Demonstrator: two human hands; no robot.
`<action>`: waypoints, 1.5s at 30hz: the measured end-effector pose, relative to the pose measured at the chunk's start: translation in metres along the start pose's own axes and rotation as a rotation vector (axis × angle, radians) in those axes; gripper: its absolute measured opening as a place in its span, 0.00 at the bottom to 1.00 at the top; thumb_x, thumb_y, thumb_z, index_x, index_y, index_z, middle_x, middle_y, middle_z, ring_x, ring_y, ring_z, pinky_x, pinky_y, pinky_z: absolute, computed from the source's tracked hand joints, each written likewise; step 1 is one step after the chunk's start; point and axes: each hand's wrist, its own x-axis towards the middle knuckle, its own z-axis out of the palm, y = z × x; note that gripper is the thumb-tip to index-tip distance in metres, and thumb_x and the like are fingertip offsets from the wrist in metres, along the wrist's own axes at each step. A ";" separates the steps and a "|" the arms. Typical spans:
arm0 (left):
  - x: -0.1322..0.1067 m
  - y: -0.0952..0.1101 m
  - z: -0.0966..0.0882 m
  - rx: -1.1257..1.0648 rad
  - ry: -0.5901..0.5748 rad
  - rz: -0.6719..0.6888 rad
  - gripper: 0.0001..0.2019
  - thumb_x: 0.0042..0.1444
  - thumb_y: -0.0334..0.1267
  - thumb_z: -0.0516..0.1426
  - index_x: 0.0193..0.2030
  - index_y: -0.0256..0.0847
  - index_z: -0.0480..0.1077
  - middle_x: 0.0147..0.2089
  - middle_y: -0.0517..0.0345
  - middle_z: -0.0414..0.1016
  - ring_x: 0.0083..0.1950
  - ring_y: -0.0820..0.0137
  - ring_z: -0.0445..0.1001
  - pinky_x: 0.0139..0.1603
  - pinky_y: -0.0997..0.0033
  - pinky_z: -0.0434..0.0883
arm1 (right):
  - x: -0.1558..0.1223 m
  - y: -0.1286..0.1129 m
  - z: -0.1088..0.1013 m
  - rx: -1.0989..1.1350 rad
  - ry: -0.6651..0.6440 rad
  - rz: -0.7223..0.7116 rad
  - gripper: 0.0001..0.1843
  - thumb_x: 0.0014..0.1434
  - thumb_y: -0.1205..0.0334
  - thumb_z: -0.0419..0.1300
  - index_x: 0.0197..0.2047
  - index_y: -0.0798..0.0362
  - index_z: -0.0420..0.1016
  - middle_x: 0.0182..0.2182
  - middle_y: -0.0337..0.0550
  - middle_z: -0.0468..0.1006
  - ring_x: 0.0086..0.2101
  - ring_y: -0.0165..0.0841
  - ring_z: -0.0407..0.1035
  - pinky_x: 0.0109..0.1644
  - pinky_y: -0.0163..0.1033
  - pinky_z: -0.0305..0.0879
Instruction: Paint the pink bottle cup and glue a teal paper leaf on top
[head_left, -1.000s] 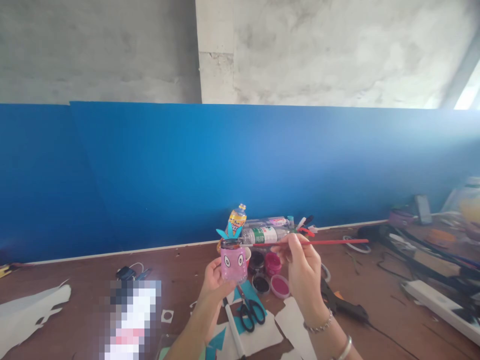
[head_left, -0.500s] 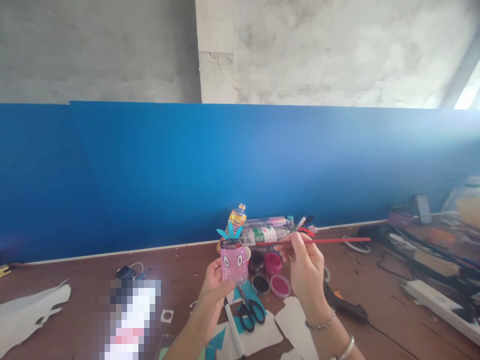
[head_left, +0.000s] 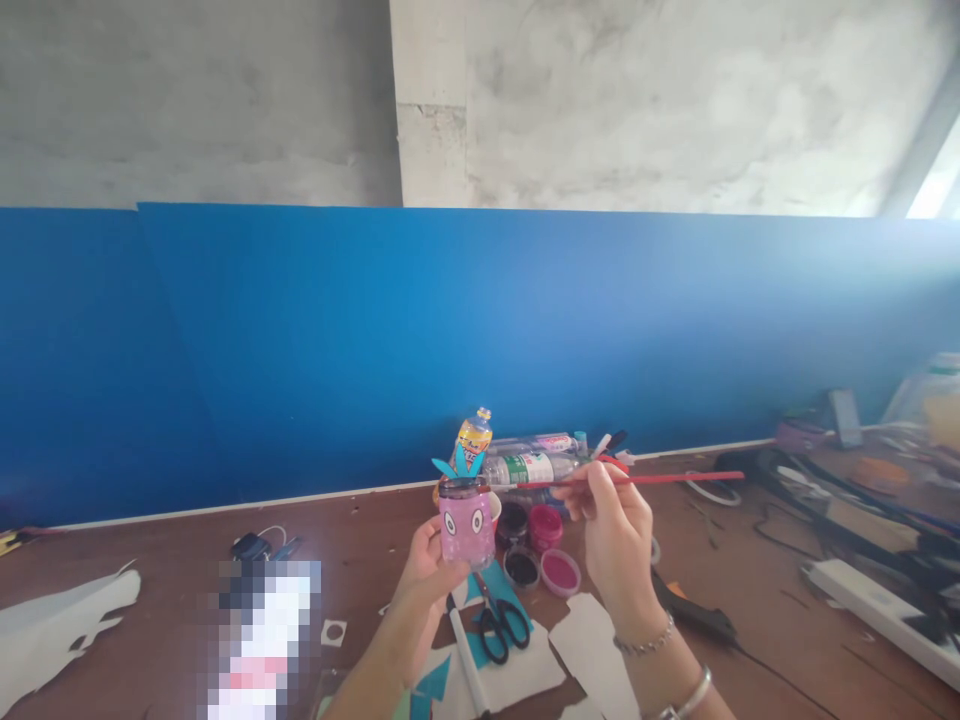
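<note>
My left hand (head_left: pixel 427 590) holds up a small pink jar (head_left: pixel 466 542) with two paper eyes on its front, a dark band round the rim and blue leaf-shaped pieces (head_left: pixel 460 461) rising from the top. In my right hand (head_left: pixel 611 530) a paintbrush (head_left: pixel 679 479) with a red handle is pinched nearly level, its tip pointing left at the jar's dark rim. Whether the bristles touch the rim I cannot tell. Below and between the hands stand open paint pots, one black (head_left: pixel 521 568) and one magenta (head_left: pixel 561 572).
Scissors (head_left: pixel 504 630) and a white pen (head_left: pixel 469 655) lie on paper scraps in front. Behind the jar are an upright bottle (head_left: pixel 475 432) and a lying plastic bottle (head_left: pixel 529 468). A glue gun (head_left: pixel 697 612) and a power strip (head_left: pixel 885 620) lie to the right.
The paintbrush and right hand have shifted very slightly right, with the brush tip a little further from the rim's middle. The jar has moved barely leftward in my left hand.
</note>
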 end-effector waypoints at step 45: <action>0.006 -0.009 -0.005 0.272 0.069 0.305 0.37 0.32 0.42 0.67 0.51 0.44 0.58 0.46 0.50 0.70 0.46 0.58 0.73 0.49 0.56 0.67 | -0.007 -0.008 0.007 -0.003 0.003 0.047 0.17 0.54 0.48 0.62 0.26 0.53 0.72 0.17 0.37 0.73 0.18 0.27 0.64 0.22 0.32 0.58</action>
